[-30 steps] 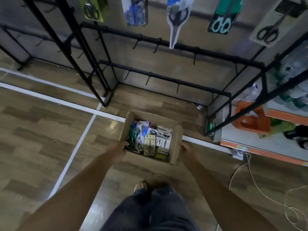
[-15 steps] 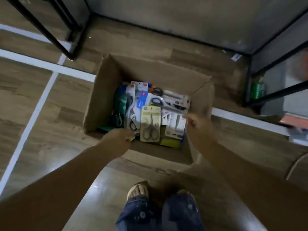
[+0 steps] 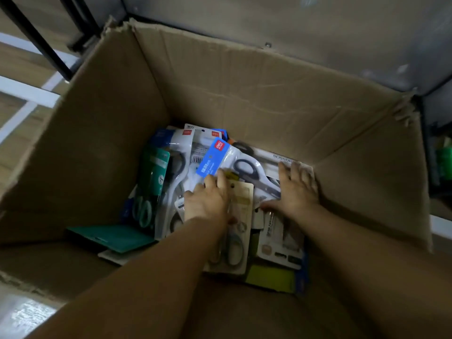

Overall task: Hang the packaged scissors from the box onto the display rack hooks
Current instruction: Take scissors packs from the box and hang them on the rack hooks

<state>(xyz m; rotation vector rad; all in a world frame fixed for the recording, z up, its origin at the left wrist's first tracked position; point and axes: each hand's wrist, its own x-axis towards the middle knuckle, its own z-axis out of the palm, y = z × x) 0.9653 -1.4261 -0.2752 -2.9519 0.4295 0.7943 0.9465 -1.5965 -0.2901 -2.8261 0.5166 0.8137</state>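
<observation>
Left hand: the left hand point(image 3: 208, 201) reaches down from the lower left of the frame into the box, palm down, fingers fairly straight and lying on the packs; its fingertips touch the blue pack point(image 3: 213, 157), and the tan pack point(image 3: 236, 226) lies just under and right of it.
Right hand: the right hand point(image 3: 297, 189) comes in from the lower right, fingers spread wide and flat on the white pack point(image 3: 269, 165), thumb stretched out leftward.
Box: the box point(image 3: 220, 77) fills most of the frame, flaps up, with a loose heap of scissor packs in its bottom.
Packs: the green pack point(image 3: 152, 182) sits left of centre, handles toward the bottom; the tan pack runs top to bottom, handles low; the white pack lies slantwise toward the upper right.
</observation>
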